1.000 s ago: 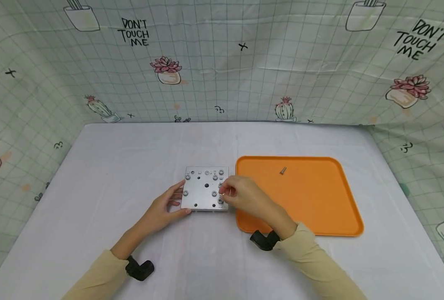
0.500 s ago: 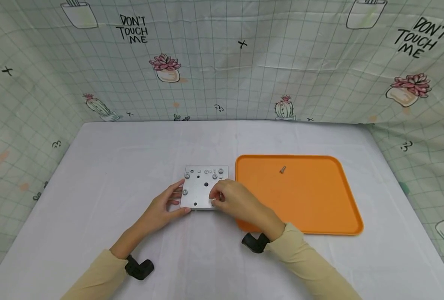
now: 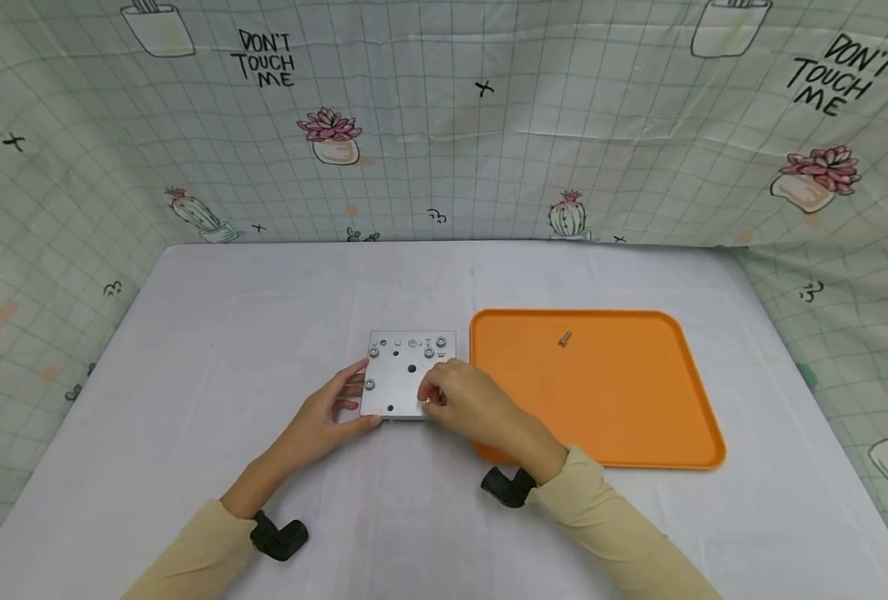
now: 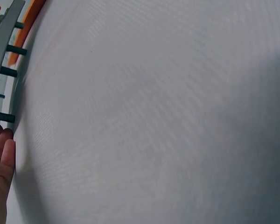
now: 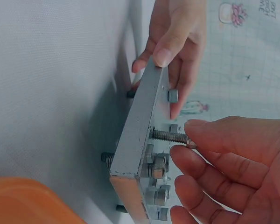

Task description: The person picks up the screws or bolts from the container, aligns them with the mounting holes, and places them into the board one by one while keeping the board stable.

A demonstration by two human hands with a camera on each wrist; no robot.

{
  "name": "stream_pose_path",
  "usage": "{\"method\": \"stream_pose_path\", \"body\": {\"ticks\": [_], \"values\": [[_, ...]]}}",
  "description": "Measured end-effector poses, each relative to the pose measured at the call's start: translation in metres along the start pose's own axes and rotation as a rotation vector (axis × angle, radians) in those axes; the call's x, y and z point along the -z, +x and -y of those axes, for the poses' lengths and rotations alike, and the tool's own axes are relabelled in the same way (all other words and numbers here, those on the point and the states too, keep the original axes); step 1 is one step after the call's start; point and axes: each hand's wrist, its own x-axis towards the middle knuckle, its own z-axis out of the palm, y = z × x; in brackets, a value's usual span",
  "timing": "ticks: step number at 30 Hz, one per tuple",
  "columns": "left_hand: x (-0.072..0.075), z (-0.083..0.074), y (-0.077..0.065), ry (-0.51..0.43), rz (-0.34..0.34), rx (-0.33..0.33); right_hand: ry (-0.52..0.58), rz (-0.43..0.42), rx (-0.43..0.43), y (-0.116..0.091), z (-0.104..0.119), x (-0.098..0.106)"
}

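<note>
A silver metal plate (image 3: 399, 387) with holes and several socket head screws stands raised off the table. My left hand (image 3: 327, 423) holds it by the left side, thumb at the near left corner. With thumb and index finger, my right hand (image 3: 477, 404) pinches the head of a socket head screw (image 5: 170, 136). In the right wrist view, that screw's tip is at a hole near the plate's edge, most of its thread showing above. Other screw heads (image 5: 157, 167) sit beside it. Threaded ends (image 4: 16, 50) poke out beneath the plate in the left wrist view.
An orange tray (image 3: 601, 408) lies right of the plate, partly behind my right forearm. One loose screw (image 3: 565, 339) lies near its far edge. White cloth covers the table (image 3: 286, 308), with a patterned curtain (image 3: 429, 167) around its back and sides.
My right hand has moved left and nearer along the plate, carrying the screw to a hole by the near edge, then stays there. My left hand keeps its hold.
</note>
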Motion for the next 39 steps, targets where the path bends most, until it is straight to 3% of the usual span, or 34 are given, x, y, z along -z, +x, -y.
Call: {"method": "stream_pose_path", "body": {"ticks": [10, 23, 28, 39], "values": [[0.000, 0.000, 0.000, 0.005, -0.003, -0.001, -0.026, -0.004, 0.032, 0.000, -0.001, -0.003], [0.001, -0.002, -0.001, 0.009, 0.005, 0.004, 0.001, 0.027, -0.085, -0.001, -0.010, 0.013], [0.001, -0.002, -0.001, 0.016, 0.005, 0.011, 0.042, 0.022, -0.163, 0.000, -0.030, 0.031], [0.001, -0.004, -0.001, 0.021, 0.002, 0.011, 0.045, 0.027, -0.277, -0.003, -0.099, 0.074]]}}
